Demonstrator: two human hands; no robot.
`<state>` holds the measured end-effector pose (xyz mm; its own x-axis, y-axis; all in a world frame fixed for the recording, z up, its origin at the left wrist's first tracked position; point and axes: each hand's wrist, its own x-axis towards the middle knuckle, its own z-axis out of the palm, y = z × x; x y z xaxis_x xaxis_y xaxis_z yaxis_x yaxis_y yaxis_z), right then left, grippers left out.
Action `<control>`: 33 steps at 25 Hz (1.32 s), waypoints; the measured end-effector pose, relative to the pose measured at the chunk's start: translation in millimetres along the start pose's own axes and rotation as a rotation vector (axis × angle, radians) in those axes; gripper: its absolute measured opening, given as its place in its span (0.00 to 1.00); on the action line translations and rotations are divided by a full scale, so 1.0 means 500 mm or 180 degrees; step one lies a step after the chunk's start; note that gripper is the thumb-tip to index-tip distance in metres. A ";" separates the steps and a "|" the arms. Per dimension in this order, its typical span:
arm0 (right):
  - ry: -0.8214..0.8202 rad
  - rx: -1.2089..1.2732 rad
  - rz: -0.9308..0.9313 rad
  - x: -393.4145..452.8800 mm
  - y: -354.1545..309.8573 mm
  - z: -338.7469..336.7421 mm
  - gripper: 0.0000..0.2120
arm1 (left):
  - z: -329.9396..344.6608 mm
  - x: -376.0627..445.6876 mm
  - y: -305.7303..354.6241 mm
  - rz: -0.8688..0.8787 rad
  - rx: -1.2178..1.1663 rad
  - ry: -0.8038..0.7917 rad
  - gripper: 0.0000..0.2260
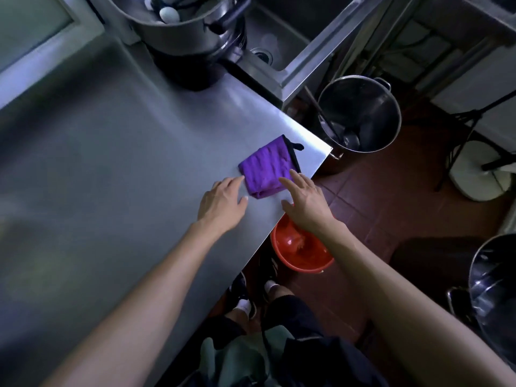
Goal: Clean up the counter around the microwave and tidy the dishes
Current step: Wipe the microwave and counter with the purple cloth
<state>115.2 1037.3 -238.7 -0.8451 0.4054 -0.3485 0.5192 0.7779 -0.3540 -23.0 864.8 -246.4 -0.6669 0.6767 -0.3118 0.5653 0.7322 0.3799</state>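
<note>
A folded purple cloth [268, 166] with a black edge and loop lies flat on the steel counter [117, 169], near its right corner. My left hand [223, 202] rests on the counter with straight fingers, its fingertips at the cloth's left edge. My right hand [305, 199] hovers at the cloth's near right side, fingers spread and straight, fingertips touching the cloth. Neither hand grips anything.
A large steel pot [178, 32] holding utensils stands at the counter's far end beside a sink [276, 43]. On the tiled floor stand a steel stockpot [360, 113], a red basin [300, 247] below the counter edge, and another steel pot [494, 297] at right.
</note>
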 end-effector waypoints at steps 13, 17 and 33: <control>-0.0122 -0.0487 -0.0710 0.229 0.055 -0.001 0.43 | 0.036 0.146 0.066 -0.0277 0.0468 0.0104 0.27; -0.0017 -0.0360 -0.0897 0.243 0.062 -0.009 0.37 | 0.044 0.137 0.071 -0.0417 0.0369 0.0284 0.24; -0.0283 0.0358 -0.1631 0.066 -0.121 0.112 0.26 | 0.050 -0.168 -0.008 -0.1153 -0.0923 0.0863 0.17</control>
<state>63.1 976.7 -277.4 -0.9825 -0.0592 -0.1769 0.0571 0.8073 -0.5874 42.9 806.9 -243.6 -0.9175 0.3124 -0.2461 0.1440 0.8377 0.5268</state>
